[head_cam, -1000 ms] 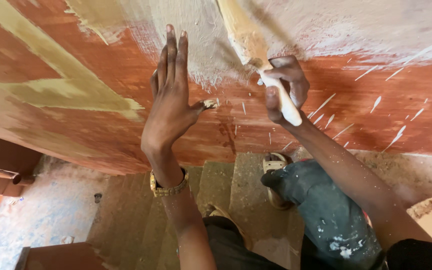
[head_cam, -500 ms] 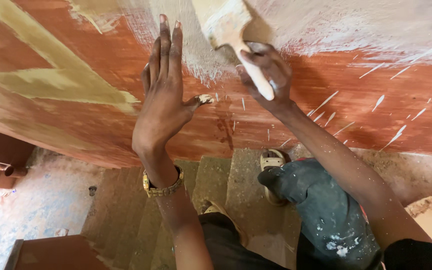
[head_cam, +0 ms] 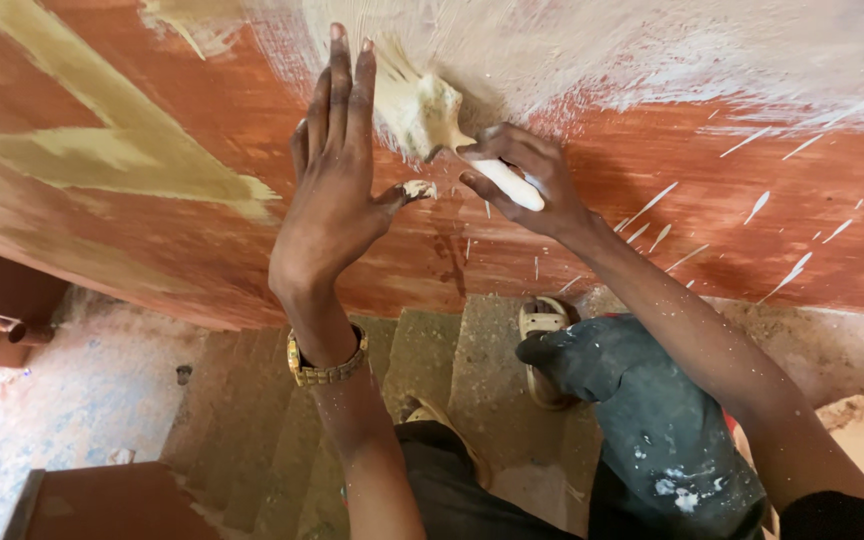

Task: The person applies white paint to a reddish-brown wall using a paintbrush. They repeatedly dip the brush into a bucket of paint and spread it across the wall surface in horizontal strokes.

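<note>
Wooden panel [head_cam: 712, 200]: large, reddish-brown, fills the upper part of the view. Top portion coated in pale, streaky filler; cream patches at left; white flecks scattered at right.

Concrete steps [head_cam: 432, 370]: below the panel, dusty, with a sandal [head_cam: 542, 330] on one tread, partly under the person's dark, paint-spotted trouser leg [head_cam: 652, 420].

Left hand [head_cam: 337, 190]: flat against the panel, fingers straight and close together, pointing up; thumb spread to the right with a dab of filler on its tip. Holds nothing. Gold wristwatch [head_cam: 327, 362] on the wrist.

Right hand [head_cam: 527, 180]: closed round the pale handle of a brush [head_cam: 432, 110], fingers wrapped tight.

Brush: bristles loaded with cream filler, pressed against the panel just right of the left hand's fingers, at the lower edge of the coated area.
</note>
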